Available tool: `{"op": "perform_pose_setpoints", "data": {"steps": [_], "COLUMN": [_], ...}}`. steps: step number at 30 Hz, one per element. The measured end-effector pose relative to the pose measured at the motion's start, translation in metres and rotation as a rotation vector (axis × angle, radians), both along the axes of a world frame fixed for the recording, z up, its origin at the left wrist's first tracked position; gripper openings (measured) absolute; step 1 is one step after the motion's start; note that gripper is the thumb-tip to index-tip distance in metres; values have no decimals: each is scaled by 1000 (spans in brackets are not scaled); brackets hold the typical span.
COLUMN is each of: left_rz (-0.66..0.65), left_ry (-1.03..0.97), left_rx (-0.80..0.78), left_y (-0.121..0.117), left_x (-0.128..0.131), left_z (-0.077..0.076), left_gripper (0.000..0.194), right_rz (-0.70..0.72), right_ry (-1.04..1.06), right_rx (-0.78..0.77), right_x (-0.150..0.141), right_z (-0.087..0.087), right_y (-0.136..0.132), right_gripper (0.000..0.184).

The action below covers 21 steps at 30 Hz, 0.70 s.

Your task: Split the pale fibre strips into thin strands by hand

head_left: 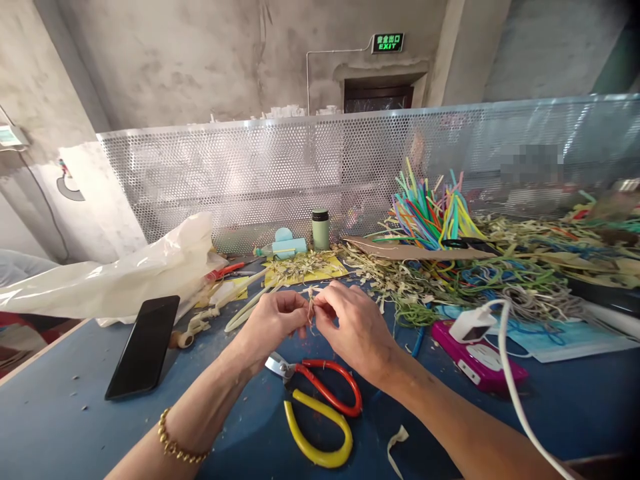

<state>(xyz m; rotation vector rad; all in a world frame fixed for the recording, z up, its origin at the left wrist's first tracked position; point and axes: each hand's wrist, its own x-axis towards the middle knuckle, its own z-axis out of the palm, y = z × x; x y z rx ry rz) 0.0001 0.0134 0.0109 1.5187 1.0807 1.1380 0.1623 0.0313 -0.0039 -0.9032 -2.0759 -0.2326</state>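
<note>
Over the middle of the blue table, my left hand (286, 313) and my right hand (353, 327) meet, fingers pinched together. Between their fingertips is a small, thin, brownish twisted strand (311, 308), seemingly plant fibre; its exact kind is too small to make out. Both hands are closed on it. Just below them lies a pair of scissors (325, 393) with one red and one yellow handle, the blades pointing up-left and partly beneath my left wrist. A pale curled strip (398, 443) lies near my right forearm.
On the left are a black phone (144, 348) and a plastic sheet (115, 267). Dried husk strips (390, 273), colourful stems (430, 210) and a green cup (321, 230) stand behind. To the right are a magenta power strip (477, 360), its white cable and a face mask (575, 337). A perforated metal screen (280, 167) borders the back.
</note>
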Motion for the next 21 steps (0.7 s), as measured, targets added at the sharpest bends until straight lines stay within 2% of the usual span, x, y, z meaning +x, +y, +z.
{"op": "perform_pose_setpoints", "data": {"steps": [4,10,12,21], "left_rz": [-21,21,49,173], "left_ry": [6,87,124,313], "left_rx": [-2,57,91,194], "left_y": [-1,-1,-1,-1], "left_x": [-1,-2,-2,2], "left_z": [1,3,1,-3], "left_gripper": [9,11,11,12], "right_rz": [49,210,242,91], "right_ry": [88,235,243,192], "right_rx": [-117,-485,-549,-427], "right_x": [2,5,5,1], "right_z": [1,16,19,4], "right_y": [1,-5,-6,1], "right_gripper": [12,11,12,9]}}
